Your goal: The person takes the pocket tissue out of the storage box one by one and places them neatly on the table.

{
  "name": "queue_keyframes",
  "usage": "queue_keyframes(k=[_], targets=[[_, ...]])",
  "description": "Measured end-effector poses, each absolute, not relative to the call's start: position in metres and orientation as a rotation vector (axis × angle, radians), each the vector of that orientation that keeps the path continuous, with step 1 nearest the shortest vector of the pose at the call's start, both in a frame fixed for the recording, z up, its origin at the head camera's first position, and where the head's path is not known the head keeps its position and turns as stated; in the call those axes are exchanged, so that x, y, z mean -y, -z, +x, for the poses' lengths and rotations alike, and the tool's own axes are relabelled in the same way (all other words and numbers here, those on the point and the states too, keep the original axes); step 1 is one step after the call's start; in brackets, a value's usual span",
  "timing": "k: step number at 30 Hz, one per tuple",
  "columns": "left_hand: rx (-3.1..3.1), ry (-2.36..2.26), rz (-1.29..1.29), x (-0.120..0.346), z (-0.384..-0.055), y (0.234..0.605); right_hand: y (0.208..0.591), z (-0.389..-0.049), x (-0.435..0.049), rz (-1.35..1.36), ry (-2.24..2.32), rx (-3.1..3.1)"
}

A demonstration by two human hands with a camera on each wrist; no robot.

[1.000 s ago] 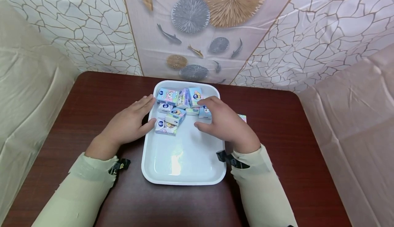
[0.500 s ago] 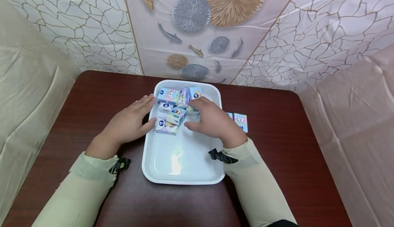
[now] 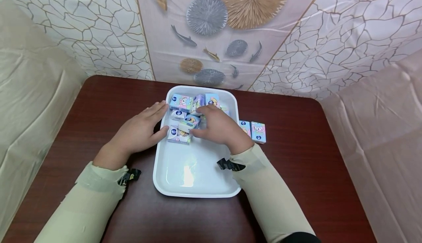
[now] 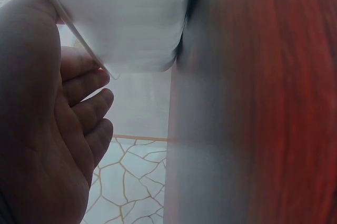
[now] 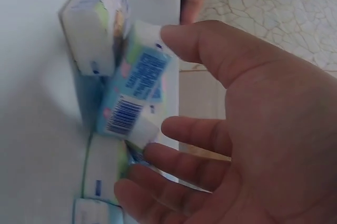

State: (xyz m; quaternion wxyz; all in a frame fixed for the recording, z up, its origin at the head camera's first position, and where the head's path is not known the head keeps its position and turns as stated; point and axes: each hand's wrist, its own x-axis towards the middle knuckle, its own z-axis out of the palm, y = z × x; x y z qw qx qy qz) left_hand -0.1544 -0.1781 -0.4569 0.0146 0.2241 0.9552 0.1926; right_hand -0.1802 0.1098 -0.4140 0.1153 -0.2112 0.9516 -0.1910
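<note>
A white tray [image 3: 197,169] holds several small pastel tissue packs with cartoon prints, bunched at its far end. My left hand [image 3: 136,131] rests at the tray's left rim, fingers fairly straight and thumb over the edge. Over the packs reaches my right hand [image 3: 219,127], its thumb and fingers spread around a blue and white tissue pack [image 3: 189,123]. The right wrist view shows that pack's barcode side [image 5: 131,92] leaning on others. The thumb tip is at its upper end, the fingers beside its lower end; no firm grip shows. The right hand hides some packs.
Two more tissue packs, one [image 3: 245,127] partly behind the right hand and one [image 3: 258,132] beside it, lie on the dark red-brown table [image 3: 296,184] right of the tray. A patterned cloth backdrop [image 3: 211,52] stands behind the table's far edge.
My right hand has moved left across the tray toward the blue and white pack, uncovering the packs on the table at right. The left hand stays at the rim.
</note>
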Motion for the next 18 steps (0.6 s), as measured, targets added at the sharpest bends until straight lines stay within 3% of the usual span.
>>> queue_keyframes(k=[18], targets=[[-2.964,-0.602,0.684,0.1771,-0.1543,0.4564,0.4228,-0.1786,-0.1007,-0.56,0.496,-2.82]])
